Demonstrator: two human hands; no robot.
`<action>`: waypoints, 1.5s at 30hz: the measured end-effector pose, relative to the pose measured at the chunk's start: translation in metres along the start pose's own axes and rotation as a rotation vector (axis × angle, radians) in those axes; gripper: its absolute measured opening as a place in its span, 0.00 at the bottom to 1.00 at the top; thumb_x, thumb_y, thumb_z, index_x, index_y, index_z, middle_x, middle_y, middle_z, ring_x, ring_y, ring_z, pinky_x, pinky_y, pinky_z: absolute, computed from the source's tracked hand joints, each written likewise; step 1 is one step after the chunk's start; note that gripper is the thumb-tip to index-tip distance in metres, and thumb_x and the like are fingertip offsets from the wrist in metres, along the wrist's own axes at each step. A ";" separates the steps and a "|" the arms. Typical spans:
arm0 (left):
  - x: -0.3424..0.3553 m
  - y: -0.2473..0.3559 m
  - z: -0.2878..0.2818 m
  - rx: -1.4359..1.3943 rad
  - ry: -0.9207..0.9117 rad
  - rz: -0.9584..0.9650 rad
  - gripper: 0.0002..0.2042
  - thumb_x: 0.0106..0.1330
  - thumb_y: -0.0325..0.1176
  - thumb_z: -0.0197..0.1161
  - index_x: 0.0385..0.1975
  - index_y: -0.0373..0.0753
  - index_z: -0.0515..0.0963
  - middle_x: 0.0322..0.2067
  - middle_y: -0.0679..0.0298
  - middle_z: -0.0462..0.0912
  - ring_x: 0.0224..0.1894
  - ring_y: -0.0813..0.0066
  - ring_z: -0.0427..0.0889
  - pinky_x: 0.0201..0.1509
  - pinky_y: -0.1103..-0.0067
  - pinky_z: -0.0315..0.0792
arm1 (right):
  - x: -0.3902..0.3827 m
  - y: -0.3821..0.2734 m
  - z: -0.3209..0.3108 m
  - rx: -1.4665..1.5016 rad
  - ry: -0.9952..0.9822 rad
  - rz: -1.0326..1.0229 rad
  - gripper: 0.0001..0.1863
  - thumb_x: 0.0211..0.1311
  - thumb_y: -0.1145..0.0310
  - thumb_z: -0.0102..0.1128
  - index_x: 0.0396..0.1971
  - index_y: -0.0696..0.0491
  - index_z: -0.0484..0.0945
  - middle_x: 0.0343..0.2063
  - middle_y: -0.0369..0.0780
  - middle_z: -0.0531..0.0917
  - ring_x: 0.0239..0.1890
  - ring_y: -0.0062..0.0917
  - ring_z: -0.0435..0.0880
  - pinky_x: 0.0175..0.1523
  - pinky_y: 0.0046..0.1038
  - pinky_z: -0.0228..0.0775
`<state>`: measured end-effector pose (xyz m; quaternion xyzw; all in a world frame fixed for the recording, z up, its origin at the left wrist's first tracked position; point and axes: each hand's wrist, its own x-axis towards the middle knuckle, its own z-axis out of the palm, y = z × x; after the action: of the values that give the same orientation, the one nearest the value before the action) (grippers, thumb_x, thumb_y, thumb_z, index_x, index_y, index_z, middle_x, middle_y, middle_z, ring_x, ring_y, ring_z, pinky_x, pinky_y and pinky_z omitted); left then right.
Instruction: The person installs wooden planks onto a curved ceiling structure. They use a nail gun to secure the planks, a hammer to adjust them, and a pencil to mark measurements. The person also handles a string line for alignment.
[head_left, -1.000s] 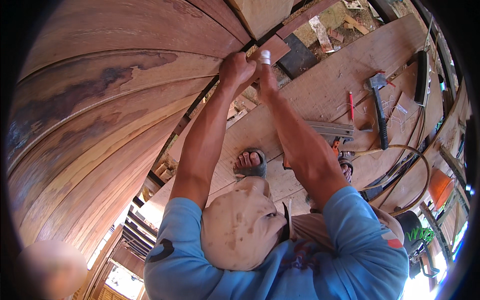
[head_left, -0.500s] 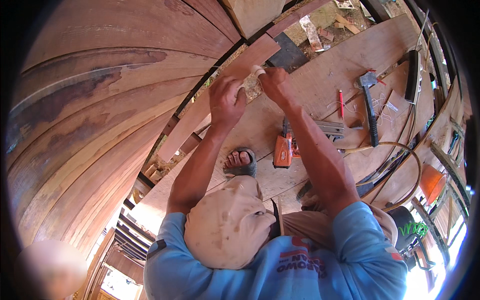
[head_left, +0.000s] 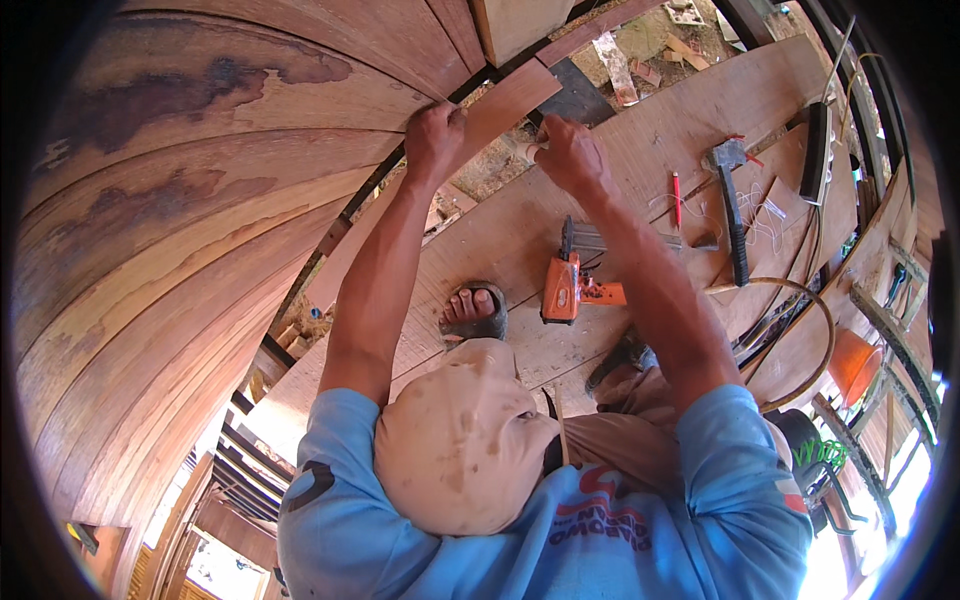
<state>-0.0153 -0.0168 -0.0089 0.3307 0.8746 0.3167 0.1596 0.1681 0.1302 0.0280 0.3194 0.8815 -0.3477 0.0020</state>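
Observation:
A long, narrow wooden plank point(head_left: 505, 105) runs beside the curved plank wall point(head_left: 250, 150). My left hand point(head_left: 435, 142) is closed at the plank's wall-side edge, its thumb raised. Whatever those fingers hold, if anything, is hidden. My right hand point(head_left: 575, 158) is closed just beyond the plank's other edge, with a small whitish thing point(head_left: 526, 151) at its fingertips, too small to name. Nearer me, an orange nail gun point(head_left: 562, 287) lies on the boards, apart from both hands.
To the right, a hammer point(head_left: 737, 210) and a red pencil point(head_left: 677, 200) rest on wide boards point(head_left: 640, 170), among loose pale string. A hose point(head_left: 828, 325) curves past an orange container point(head_left: 855, 365). My sandalled foot point(head_left: 475, 310) stands between the arms. Wood scraps lie beyond the boards.
My left hand has moved up and left to the plank's wall-side edge. My right hand has shifted slightly right, away from the plank. The hands are farther apart. The view has shifted a little.

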 end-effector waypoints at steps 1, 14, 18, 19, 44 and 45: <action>0.002 0.001 0.004 -0.028 0.000 -0.019 0.14 0.66 0.41 0.59 0.31 0.36 0.83 0.33 0.45 0.84 0.39 0.44 0.83 0.42 0.59 0.76 | 0.002 0.002 -0.001 -0.013 -0.012 -0.022 0.14 0.54 0.63 0.67 0.35 0.55 0.79 0.33 0.49 0.84 0.39 0.47 0.84 0.44 0.44 0.74; 0.009 0.008 0.014 -0.254 -0.001 -0.045 0.14 0.64 0.36 0.67 0.41 0.31 0.84 0.37 0.52 0.88 0.40 0.60 0.87 0.45 0.71 0.76 | -0.009 0.018 -0.007 -0.001 -0.060 0.070 0.16 0.59 0.58 0.66 0.37 0.55 0.82 0.33 0.50 0.86 0.39 0.45 0.86 0.43 0.42 0.75; 0.001 0.014 0.010 -0.292 -0.038 -0.185 0.14 0.63 0.36 0.67 0.42 0.32 0.84 0.37 0.52 0.88 0.40 0.62 0.87 0.46 0.73 0.77 | -0.016 0.013 -0.010 -0.009 -0.072 0.146 0.20 0.61 0.52 0.66 0.39 0.55 0.82 0.34 0.51 0.86 0.40 0.44 0.86 0.44 0.41 0.75; 0.000 0.015 0.009 -0.289 -0.027 -0.179 0.13 0.64 0.36 0.67 0.42 0.33 0.84 0.37 0.52 0.88 0.40 0.62 0.87 0.46 0.73 0.77 | -0.017 0.011 -0.010 -0.007 -0.071 0.161 0.20 0.61 0.51 0.66 0.39 0.55 0.83 0.34 0.51 0.86 0.40 0.44 0.86 0.44 0.41 0.75; -0.025 0.043 0.008 -0.225 0.176 -0.012 0.11 0.63 0.32 0.66 0.43 0.34 0.84 0.35 0.53 0.87 0.35 0.64 0.86 0.42 0.72 0.77 | -0.044 0.030 -0.005 0.287 0.019 0.048 0.20 0.59 0.53 0.71 0.37 0.57 0.82 0.27 0.42 0.84 0.30 0.27 0.81 0.38 0.31 0.73; -0.033 0.047 0.011 -0.274 0.133 -0.011 0.11 0.64 0.32 0.65 0.42 0.34 0.83 0.34 0.56 0.87 0.35 0.68 0.86 0.41 0.74 0.76 | -0.044 0.030 -0.004 0.312 0.022 0.068 0.21 0.60 0.53 0.71 0.37 0.57 0.82 0.28 0.41 0.84 0.30 0.26 0.81 0.38 0.30 0.73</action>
<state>0.0368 -0.0072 0.0165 0.2794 0.8335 0.4535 0.1467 0.2212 0.1246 0.0230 0.3495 0.8053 -0.4767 -0.0457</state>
